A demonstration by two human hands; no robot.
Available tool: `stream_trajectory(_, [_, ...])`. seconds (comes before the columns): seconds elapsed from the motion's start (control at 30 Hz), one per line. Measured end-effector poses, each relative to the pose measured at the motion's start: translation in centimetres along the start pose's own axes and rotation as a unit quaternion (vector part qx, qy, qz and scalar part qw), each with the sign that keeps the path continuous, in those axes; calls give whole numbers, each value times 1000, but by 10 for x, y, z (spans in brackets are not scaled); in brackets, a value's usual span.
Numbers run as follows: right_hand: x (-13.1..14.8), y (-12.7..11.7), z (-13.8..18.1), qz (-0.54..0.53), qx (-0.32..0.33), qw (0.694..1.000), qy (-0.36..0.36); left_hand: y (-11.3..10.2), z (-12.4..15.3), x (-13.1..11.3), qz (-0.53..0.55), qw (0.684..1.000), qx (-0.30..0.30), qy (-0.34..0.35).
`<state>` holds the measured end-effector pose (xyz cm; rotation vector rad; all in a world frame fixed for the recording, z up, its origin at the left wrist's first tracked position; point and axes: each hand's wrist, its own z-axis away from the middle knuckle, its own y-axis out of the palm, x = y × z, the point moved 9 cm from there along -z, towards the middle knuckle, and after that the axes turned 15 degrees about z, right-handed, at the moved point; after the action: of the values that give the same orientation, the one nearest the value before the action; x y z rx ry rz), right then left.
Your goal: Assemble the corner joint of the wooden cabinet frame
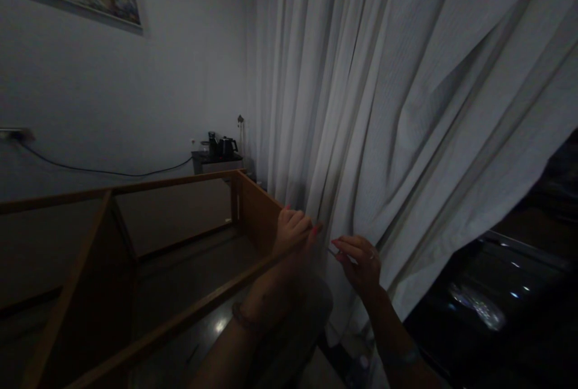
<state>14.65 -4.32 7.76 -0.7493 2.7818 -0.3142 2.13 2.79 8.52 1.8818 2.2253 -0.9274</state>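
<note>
Left hand point(293, 229) closed on a fold of the grey curtain point(406, 106) beside the wooden frame point(253, 208); right hand point(359, 259) just beside it, fingertips pinching the same cloth low down. Soft, light, limp fabric, probably best gathered by its folds. Farther off, a kettle point(227, 146) by the wall.

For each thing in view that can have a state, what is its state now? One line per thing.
curtain: drawn across, gathered in folds, lower edge pulled aside at the right.
left hand: fingers curled, pinching a curtain fold.
right hand: fingers closed on the curtain edge.
wooden frame: open, nothing seen inside.
kettle: upright on a small stand.
cable: hanging slack along the wall.
</note>
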Motion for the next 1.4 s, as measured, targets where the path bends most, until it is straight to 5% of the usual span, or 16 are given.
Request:
stream_trajectory(0.2, [5, 8, 5, 46, -14, 999, 26, 1, 2, 6, -12, 1000, -23, 10])
stream_trajectory(0.33, [5, 13, 15, 10, -2, 986, 169, 2, 3, 6, -14, 1000, -9, 7])
stream_trajectory(0.47, [3, 28, 33, -71, 42, 932, 352, 1, 2, 4, -14, 1000, 0, 10])
stream_trajectory(0.6, [5, 35, 41, -111, 39, 905, 410, 3, 2, 5, -8, 1000, 16, 14])
stream_trajectory(0.77, [-1, 27, 42, -94, -2, 928, 361, 4, 4, 7, -7, 1000, 10, 28])
stream_trajectory(0.93, [8, 16, 28, -39, 22, 986, 158, 3, 5, 8, -13, 1000, -6, 27])
stream_trajectory(1.13, [9, 8, 10, 19, 57, 998, 6, 3, 4, 7, -14, 999, 1, 34])
stream_trajectory(1.4, [-4, 20, -19, -47, 261, 962, 57, 5, 4, 9, -13, 1000, 12, 22])
